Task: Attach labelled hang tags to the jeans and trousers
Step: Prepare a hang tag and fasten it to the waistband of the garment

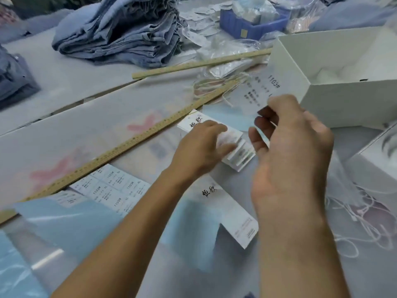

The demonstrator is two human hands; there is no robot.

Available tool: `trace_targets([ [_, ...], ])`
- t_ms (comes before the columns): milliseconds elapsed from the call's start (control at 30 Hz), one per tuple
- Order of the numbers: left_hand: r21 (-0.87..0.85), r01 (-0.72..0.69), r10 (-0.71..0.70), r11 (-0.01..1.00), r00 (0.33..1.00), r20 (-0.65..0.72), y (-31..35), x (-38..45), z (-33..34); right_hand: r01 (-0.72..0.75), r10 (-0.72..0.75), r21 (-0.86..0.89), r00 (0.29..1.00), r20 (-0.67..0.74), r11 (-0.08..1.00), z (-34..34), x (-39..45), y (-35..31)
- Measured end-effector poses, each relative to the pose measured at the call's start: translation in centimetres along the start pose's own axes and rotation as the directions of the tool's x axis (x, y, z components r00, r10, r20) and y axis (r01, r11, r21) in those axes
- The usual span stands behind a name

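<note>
My right hand (287, 134) pinched a printed label (263, 91) by its lower edge, lifted clear of the counter (64, 74). It looked thin and floppy, likely sticky-backed, so I judged an edge pinch the safest hold. My left hand (199, 145) pressed curled fingers onto the stack of hang tags (236, 151), stiff light card that would slide unless pinned. A sheet of more labels (111, 186) lay near my left forearm. The folded jeans (120, 31) sat well apart, at the counter's far side.
</note>
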State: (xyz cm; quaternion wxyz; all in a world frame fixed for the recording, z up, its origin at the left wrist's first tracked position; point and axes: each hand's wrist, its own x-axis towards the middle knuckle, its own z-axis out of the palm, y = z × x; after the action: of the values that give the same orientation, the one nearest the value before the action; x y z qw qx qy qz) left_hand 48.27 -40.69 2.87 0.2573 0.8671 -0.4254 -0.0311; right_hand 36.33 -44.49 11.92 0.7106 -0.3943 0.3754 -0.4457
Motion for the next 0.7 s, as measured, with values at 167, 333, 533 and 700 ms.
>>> trace_targets([
  [167, 0.144, 0.281, -0.272, 0.949, 0.959, -0.075, -2.7, -8.1, 0.6, -0.001, 0.009, 0.086, 0.996, -0.085, 0.996, -0.9, 0.6, -0.6],
  [333, 0.269, 0.388, -0.414, 0.882, 0.909, 0.046, -0.3, -9.4, 4.3, -0.054, 0.060, 0.087, 0.996, -0.069, 0.995, -0.7, 0.8, -0.3],
  [533, 0.091, 0.366, -0.374, 0.926, 0.922, 0.098, 3.3, -7.1, 5.3, -0.056, 0.058, 0.053, 0.997, -0.047, 0.997, -0.3, 1.0, -0.3],
  [700, -0.154, 0.456, -0.443, 0.877, 0.890, 0.111, 3.3, -7.2, 4.9, -0.056, 0.059, 0.070, 0.997, -0.040, 0.996, -0.1, 0.8, 0.2],
])
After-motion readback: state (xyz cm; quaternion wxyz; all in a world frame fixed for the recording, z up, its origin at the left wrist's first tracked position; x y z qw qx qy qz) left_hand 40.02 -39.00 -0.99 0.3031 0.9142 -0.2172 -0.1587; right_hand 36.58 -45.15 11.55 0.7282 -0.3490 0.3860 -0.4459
